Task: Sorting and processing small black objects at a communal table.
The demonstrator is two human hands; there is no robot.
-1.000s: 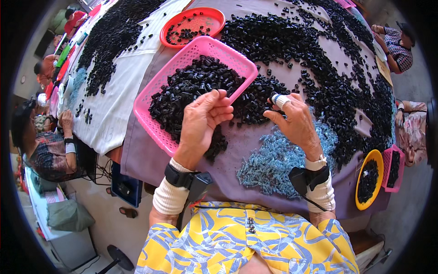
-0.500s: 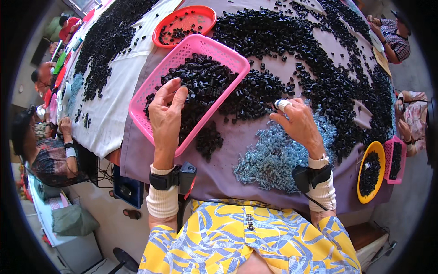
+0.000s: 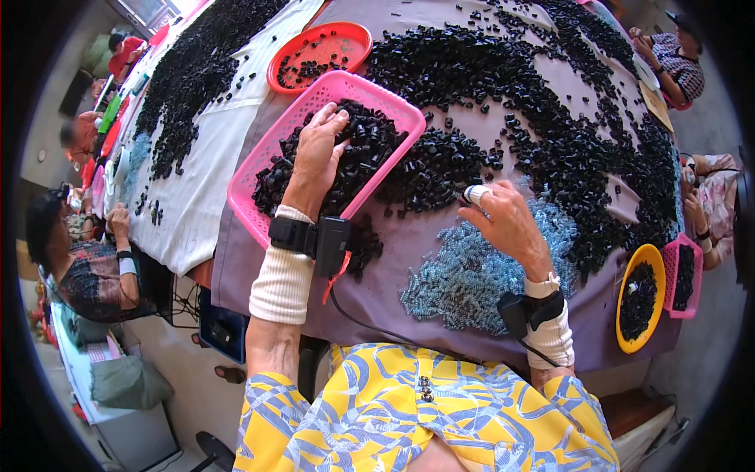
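My left hand [image 3: 316, 157] reaches over the pink basket [image 3: 245, 169], its fingers stretched out onto the small black plastic pieces [image 3: 370, 134] heaped inside. The hand is open, with the thumb apart from the fingers; its palm side is partly hidden. My right hand [image 3: 507, 228] is bent above a pile of small translucent blue pieces [image 3: 460, 275]. White tape wraps its forefinger, and its fingers are curled with thumb and forefinger close together. Whatever lies between those fingertips is too small to make out.
A red tray [image 3: 363, 49] with scattered black pieces stands beyond the basket. Black pieces [image 3: 472, 71] spread widely across the cloth. A yellow tray [image 3: 624, 315] and a small pink basket [image 3: 681, 303] are at the right edge. People sit along both sides.
My left hand has moved forward and slightly right, farther over the basket, its fingers straighter. My right hand has shifted slightly, its thumb and forefinger nearer each other.
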